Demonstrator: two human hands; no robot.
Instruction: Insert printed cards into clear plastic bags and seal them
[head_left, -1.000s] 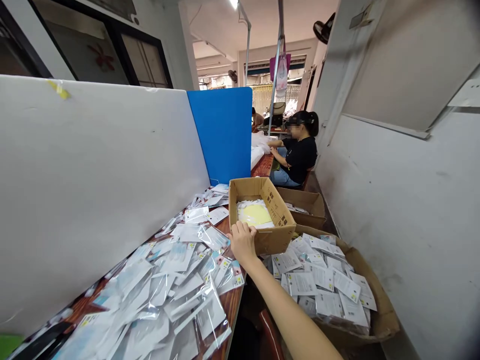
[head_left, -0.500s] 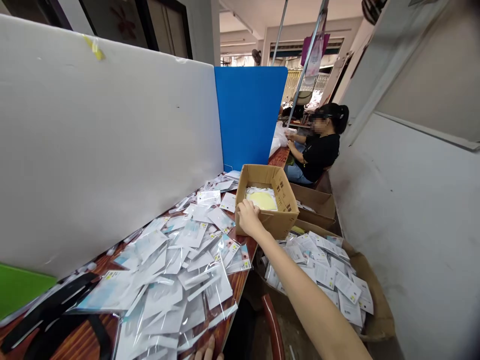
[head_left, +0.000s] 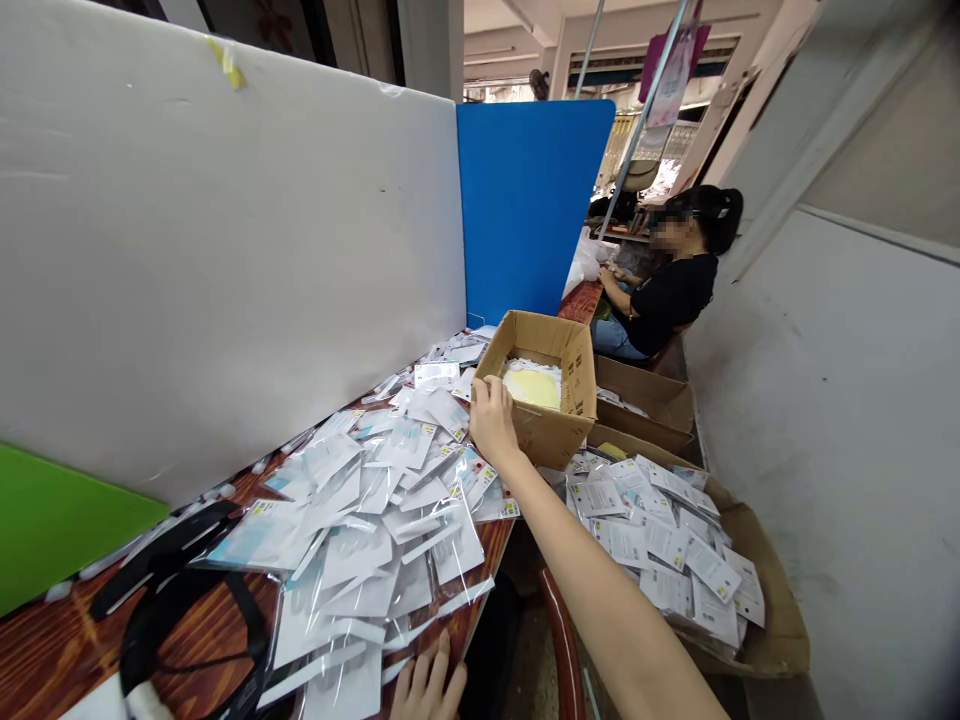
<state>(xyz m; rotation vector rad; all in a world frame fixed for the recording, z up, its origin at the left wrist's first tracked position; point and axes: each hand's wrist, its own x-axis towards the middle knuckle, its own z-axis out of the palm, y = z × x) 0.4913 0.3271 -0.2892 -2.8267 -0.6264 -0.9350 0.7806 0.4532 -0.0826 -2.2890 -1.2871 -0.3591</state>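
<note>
Right hand: the right hand [head_left: 491, 415] grasps the box [head_left: 551, 432], fingers hooked over its rim at the near left corner; I can't make out the thumb. It looks like a hold for steadying or shifting the box, the corner being the part nearest that arm.
Box: at the table's right edge, towards the far end, open side up. A yellow sheet [head_left: 534, 386] lies in it over white pieces too small to tell. From here I can't say how much of its base the table bears.
Left hand: the left hand [head_left: 431, 685] holds nothing that I can see; its fingers lie loosely spread at the near table edge, just beside the packets, perhaps as a prop for the body.
Packets: clear-fronted packets [head_left: 352, 560] cover much of the table [head_left: 75, 640], heaped loosely, probably so they stay within reach.
On the left: a black band [head_left: 165, 560] lies near the heap; a green panel [head_left: 60, 530], a white board [head_left: 225, 230] and, farther off, a blue panel [head_left: 529, 200] wall the table in.
On the right: a big carton [head_left: 776, 600] full of packets sits below table height, a second carton [head_left: 679, 405] beyond it. A chair arm [head_left: 562, 640] crowds the gap.
Far end: a seated person [head_left: 675, 290] works at the table there.
</note>
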